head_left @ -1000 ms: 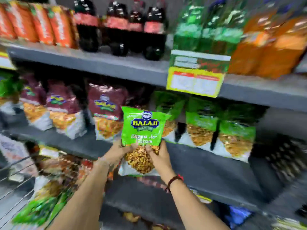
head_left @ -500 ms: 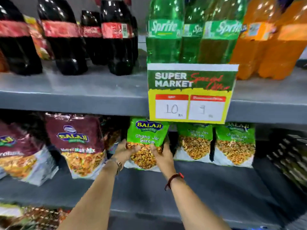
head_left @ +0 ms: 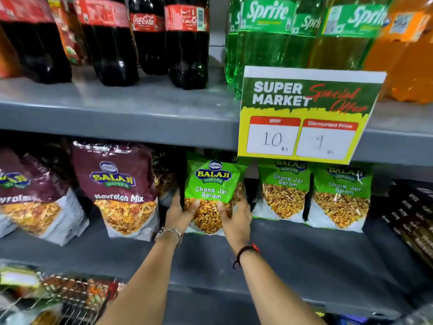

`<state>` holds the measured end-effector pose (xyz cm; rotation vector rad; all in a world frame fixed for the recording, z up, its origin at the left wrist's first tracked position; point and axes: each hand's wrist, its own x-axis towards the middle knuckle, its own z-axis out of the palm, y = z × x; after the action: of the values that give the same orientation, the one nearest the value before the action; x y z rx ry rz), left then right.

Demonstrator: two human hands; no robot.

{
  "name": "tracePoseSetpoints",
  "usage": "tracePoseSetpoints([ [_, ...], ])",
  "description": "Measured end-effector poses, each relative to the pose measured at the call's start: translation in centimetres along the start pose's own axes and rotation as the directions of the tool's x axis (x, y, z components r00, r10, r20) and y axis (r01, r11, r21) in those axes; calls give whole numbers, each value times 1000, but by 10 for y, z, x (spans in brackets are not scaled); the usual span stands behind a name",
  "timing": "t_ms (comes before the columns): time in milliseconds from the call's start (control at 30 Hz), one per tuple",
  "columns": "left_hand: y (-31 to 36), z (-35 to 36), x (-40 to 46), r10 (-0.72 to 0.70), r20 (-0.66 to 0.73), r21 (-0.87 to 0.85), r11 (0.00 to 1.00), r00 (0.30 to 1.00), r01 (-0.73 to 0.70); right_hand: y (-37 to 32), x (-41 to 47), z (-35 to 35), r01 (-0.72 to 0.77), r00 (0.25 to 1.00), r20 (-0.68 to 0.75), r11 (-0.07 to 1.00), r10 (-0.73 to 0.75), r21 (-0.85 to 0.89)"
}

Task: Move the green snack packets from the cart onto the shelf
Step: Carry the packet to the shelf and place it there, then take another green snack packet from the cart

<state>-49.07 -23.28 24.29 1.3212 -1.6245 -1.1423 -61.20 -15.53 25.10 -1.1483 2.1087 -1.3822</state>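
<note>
A green snack packet (head_left: 212, 184) stands upright on the grey middle shelf (head_left: 304, 249), held from both sides. My left hand (head_left: 177, 211) grips its lower left edge and my right hand (head_left: 236, 214) grips its lower right edge. Two more green packets (head_left: 284, 191) (head_left: 341, 198) stand in a row to its right on the same shelf. The wire cart (head_left: 77, 299) shows at the bottom left with mixed packets inside.
Maroon snack packets (head_left: 119, 184) stand left of the held packet. A price sign (head_left: 304, 113) hangs from the upper shelf, overlapping the green packets' tops. Cola, green and orange soda bottles fill the upper shelf. Dark boxes (head_left: 412, 221) sit at the far right.
Both hands carried the green packet up from in front of the shelf and set it back into the row beside the other green packets. The view moved closer and upward.
</note>
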Motion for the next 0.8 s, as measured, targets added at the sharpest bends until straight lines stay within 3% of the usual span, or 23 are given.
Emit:
tracePoseSetpoints([
  [67, 2, -3, -28, 74, -108, 20, 997, 991, -72, -1, -21, -6, 77, 994, -66, 993, -83, -90],
  [133, -2, -10, -60, 124, -109, 75, 990, 986, -116, -3, -46, -11, 161, 984, -51, 973, -171, -166],
  [300, -32, -58, -152, 150, -204, 240, 966, 967, -99, -17, -117, 10, 423, 895, 252, 881, -368, -213],
  [433, -64, -123, -213, 43, -427, 295, 951, 903, 94, -42, -166, 57, 556, 779, 424, 821, -463, -125],
  [567, -101, -198, -261, -136, -631, 178, 933, 763, 314, -59, -208, 115, 559, 707, 551, 828, -444, -51],
  [667, -133, -245, -275, -192, -690, 149, 906, 698, 397, -72, -231, 168, 562, 657, 615, 827, -435, -16],
  [800, -181, -277, -277, -294, -688, 101, 867, 664, 489, -75, -252, 236, 539, 571, 732, 842, -371, 7],
])
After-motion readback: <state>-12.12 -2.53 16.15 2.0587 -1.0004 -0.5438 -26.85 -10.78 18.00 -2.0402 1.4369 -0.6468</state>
